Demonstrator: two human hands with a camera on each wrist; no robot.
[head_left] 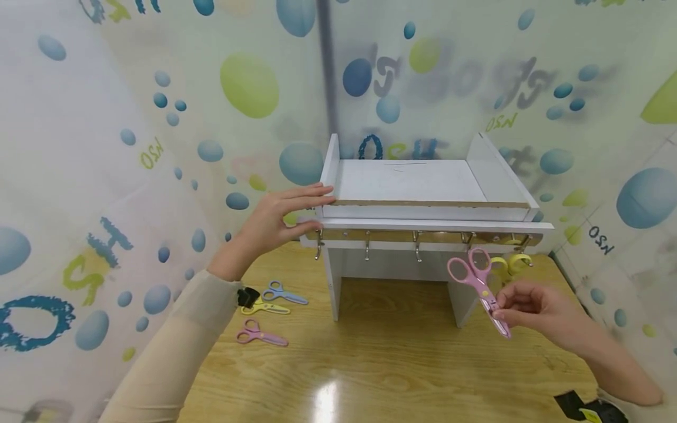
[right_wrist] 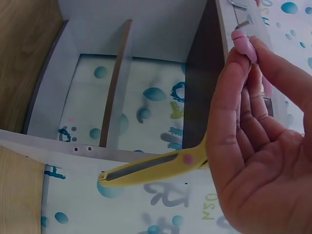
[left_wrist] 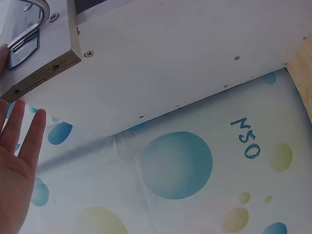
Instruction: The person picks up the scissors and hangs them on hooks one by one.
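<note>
My right hand (head_left: pixel 542 308) pinches pink scissors (head_left: pixel 482 288) by the blade end, handle loops up, close to the hooks on the right of a white shelf unit (head_left: pixel 412 225). In the right wrist view the pink blade end (right_wrist: pixel 244 47) sits between thumb and fingertips. Yellow scissors (head_left: pixel 510 264) hang from the rightmost hook, blades partly behind that hand. At the unit's left end, my left hand (head_left: pixel 270 220) rests with fairly straight fingers, the thumb beside the leftmost hook (head_left: pixel 318 245). The left wrist view shows those fingers (left_wrist: pixel 30 139) along the board's end.
On the wooden table (head_left: pixel 370 376), left of the unit, lie blue scissors (head_left: pixel 284 292), yellow scissors (head_left: pixel 272 308) and pink scissors (head_left: pixel 261 335). More metal hooks (head_left: pixel 367 247) line the front rail. Patterned cloth (head_left: pixel 248 85) hangs behind and at the sides.
</note>
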